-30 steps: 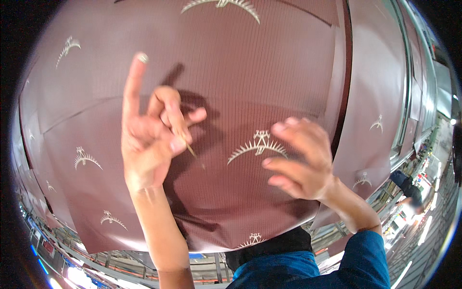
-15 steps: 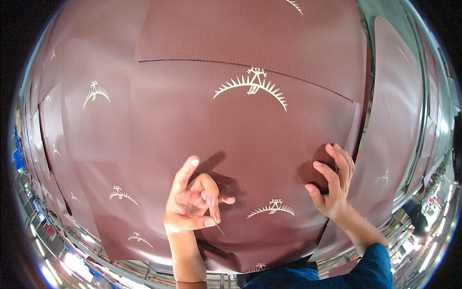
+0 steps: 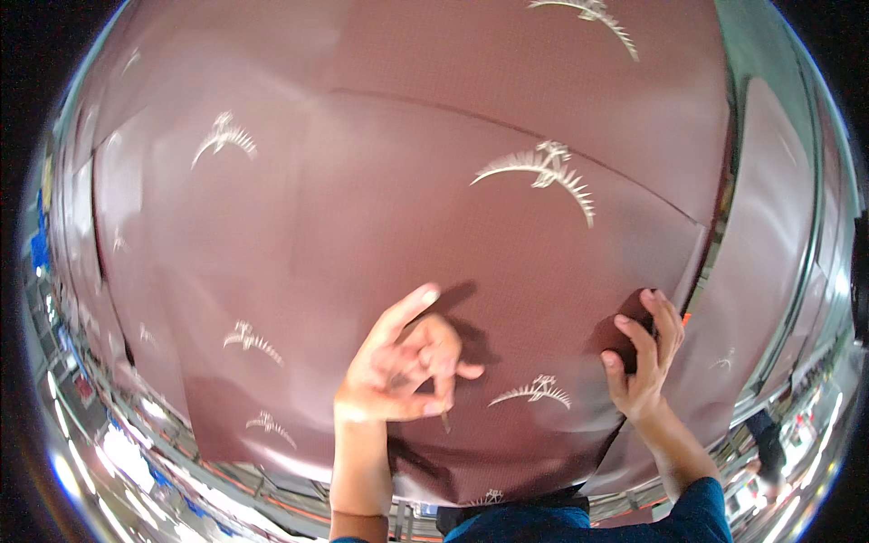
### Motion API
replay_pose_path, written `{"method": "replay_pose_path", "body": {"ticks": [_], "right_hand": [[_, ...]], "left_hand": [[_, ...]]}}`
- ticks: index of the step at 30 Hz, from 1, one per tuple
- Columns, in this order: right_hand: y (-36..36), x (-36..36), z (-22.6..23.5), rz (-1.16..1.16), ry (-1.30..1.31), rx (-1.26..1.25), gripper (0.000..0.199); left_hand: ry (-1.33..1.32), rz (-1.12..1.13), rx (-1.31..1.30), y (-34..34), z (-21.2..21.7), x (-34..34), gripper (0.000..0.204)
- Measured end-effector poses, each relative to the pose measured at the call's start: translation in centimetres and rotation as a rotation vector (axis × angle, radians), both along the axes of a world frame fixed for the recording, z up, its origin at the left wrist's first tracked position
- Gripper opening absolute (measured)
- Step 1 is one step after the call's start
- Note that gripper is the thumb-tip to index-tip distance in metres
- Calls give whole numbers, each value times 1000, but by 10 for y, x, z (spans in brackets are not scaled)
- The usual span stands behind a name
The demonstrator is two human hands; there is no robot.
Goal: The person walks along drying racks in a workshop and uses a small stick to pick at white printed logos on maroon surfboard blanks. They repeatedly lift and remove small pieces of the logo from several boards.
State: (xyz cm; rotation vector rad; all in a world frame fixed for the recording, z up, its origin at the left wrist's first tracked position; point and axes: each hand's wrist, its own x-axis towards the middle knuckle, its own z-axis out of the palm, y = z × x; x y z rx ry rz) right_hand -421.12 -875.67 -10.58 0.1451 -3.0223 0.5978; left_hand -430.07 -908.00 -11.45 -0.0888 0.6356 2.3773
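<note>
**A thin stick in the left pinch, a loose right hand over the brown sheet**

Far to the left of the left-hand grip, beyond the edge of the covering, there are bright lights (image 3: 122, 457), rather blurred. Nearer, but still well to the left of the grip, two small cream emblems (image 3: 253, 342) are on the brown sheet (image 3: 389, 226), one above the other.

Then comes the left hand (image 3: 398, 371). Its thumb and one finger are closed together at the tips, and between them is a thin stick (image 3: 445, 423), which points downward from the pinch. One other finger is stretched out, away from the body. The brown sheet spreads under this grip and on all sides of it. Just beyond the grip lies the dark shadow (image 3: 457, 299) of the hand.

To the right of the stick, a little higher and well apart from it, there is another spiky emblem (image 3: 543, 391). Further right is the right hand (image 3: 647, 362). Its fingers are bent and apart, about half open, and the hand is empty. Whether its fingertips touch the sheet, I cannot tell. Below this hand is a blue sleeve (image 3: 701, 507); to its right, across a dark gap, stands a paler brown panel (image 3: 765, 262).
</note>
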Motion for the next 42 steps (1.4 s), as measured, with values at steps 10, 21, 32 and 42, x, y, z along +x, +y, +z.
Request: {"method": "replay_pose_path", "body": {"ticks": [10,21,32,42], "right_hand": [[-12,-9,13,-30,72,27,35],[-154,-14,60,-476,-354,-877,18],[-196,34,84,-696,-408,-967,14],[-261,59,118,-726,-716,-1261,20]], "left_hand": [[73,16,-51,5,2,-8,109],[269,232,-222,25,11,12,109],[50,79,-250,-26,47,41,100],[-111,-24,-191,-111,70,81,98]]}}
